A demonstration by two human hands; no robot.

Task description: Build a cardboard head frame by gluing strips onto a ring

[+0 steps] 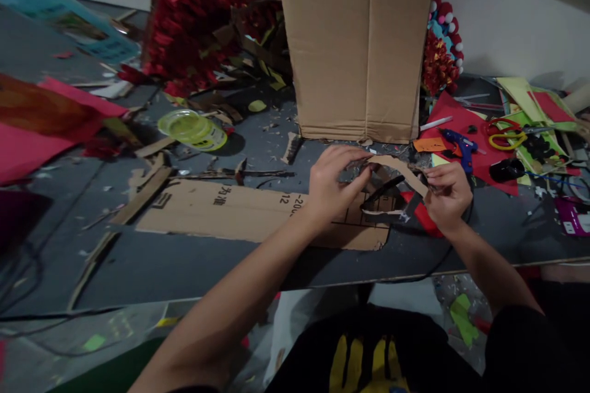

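Plainly a curved cardboard strip (400, 167) between both hands (391, 187), fingers pinching its two ends.

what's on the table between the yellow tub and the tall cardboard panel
In the head view, a short, narrow scrap and scattered small bits lie between the yellow tub and the cardboard panel.

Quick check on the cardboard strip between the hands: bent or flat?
Bent. The cardboard strip arches up and over from the left hand to the right hand, its ends lower than its middle.
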